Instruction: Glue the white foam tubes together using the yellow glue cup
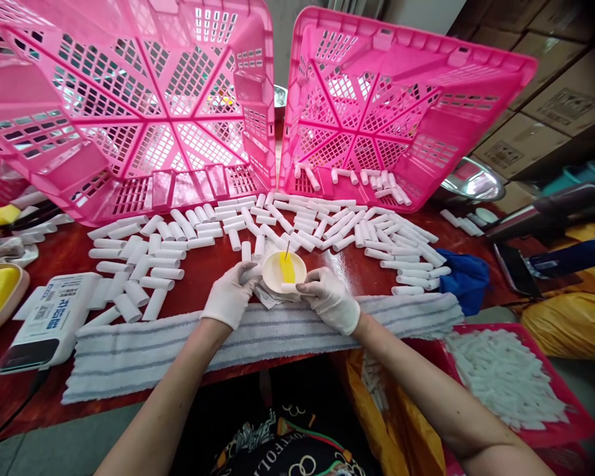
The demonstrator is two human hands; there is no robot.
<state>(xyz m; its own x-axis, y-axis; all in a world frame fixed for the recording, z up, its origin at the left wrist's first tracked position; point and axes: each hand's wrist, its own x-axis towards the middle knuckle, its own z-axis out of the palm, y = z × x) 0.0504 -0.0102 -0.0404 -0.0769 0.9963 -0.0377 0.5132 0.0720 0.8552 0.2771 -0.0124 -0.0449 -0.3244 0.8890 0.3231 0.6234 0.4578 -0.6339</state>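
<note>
A short white tube (289,288) is sitting at the near rim of the bowl (272,271); a loose pinch could be dropping it in against the yellow sponge (287,267). It's looking plain and smooth. The right hand (332,303) is pinching its end, while the left hand (229,296), well apart, is gripping another tube (252,273). Beyond, loose tubes (166,273) are crowding the red table (359,272), where a careless nudge could be scattering them.

The left hand (231,297) and right hand (334,303) I see wear thin white cloth gloves (341,314) ending at the wrist. Both forearms (409,373) are bare. The black cloth top (211,413) carries pale linked rings (305,465), a green-and-red band (327,442) and, seemingly, curved white lettering.
</note>
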